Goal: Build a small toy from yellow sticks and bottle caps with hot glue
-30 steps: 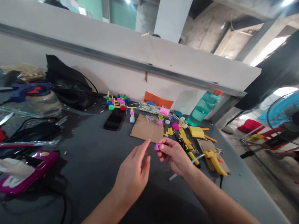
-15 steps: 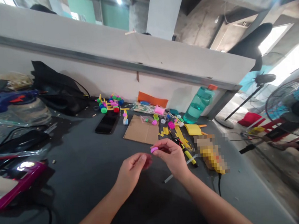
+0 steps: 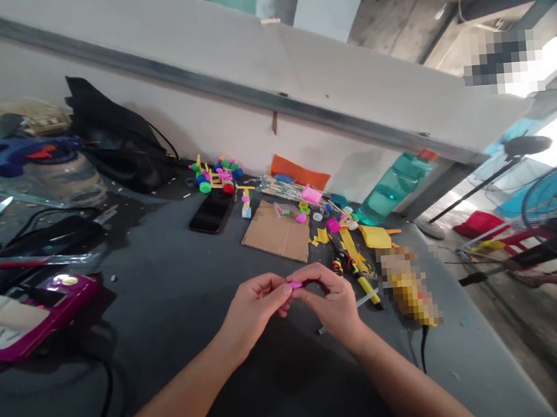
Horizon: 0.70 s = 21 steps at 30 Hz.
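Note:
A small pink piece (image 3: 295,285), whose exact kind I cannot make out, is pinched between both hands above the dark table. My left hand (image 3: 261,303) presses it with thumb and fingers from the left. From the right, my right hand (image 3: 328,294) grips it between thumb and index finger; the fingertips of both hands meet around it and cover part of it. Just beyond the hands lies a piece of brown cardboard (image 3: 273,234). Scissors with a yellow-and-black handle (image 3: 366,288) and a clear stick (image 3: 363,299) lie close to my right hand.
At the back are small colourful wheeled models (image 3: 215,175), a phone (image 3: 211,212), a pink packet (image 3: 311,195) and a teal bottle (image 3: 393,190). Yellow scraps (image 3: 354,251) lie on the right. A purple power strip (image 3: 41,320) and a blue glue gun (image 3: 28,154) are on the left.
My left hand has come up to the pink piece and now grips it together with my right hand. The camera view has tilted down and shifted left.

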### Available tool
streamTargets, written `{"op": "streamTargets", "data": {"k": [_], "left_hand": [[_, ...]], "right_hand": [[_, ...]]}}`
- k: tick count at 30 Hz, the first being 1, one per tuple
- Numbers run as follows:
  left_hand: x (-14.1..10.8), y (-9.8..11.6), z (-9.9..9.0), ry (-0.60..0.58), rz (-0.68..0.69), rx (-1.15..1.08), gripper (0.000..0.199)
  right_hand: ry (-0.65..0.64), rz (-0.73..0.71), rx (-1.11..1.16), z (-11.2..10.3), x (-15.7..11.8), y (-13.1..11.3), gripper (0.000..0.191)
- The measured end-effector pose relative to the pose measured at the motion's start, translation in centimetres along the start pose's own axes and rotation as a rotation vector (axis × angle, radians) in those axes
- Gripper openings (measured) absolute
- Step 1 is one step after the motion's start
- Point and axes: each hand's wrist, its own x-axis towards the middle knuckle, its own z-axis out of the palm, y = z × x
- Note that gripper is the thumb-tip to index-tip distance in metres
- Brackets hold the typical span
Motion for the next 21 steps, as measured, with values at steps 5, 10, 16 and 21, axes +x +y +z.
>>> {"op": "streamTargets", "data": {"k": [5,10,16,21], "left_hand": [[-0.03,0.05,-0.19,0.091,0.06,0.18,0.021],[-0.12,-0.04,-0.28,0.123,0.137,0.319,0.025],[0.21,-0.02,-0.43,0.104,0.025,0.099,0.027],[0.26,-0.06,-0.44,0.078,0.027,0.115,0.023]], "right_hand": [[0.009,0.069,0.09,-0.34,0.28,0.42,0.026],[-0.013,0.051,-0.026,-0.75,0.48,0.53,0.012],[0.043,-0.017,-0.071,-0.66,0.24,0.3,0.008],[-0.013,-0.084,-0.134,-0.39,0.09,0.17,0.009]]}}
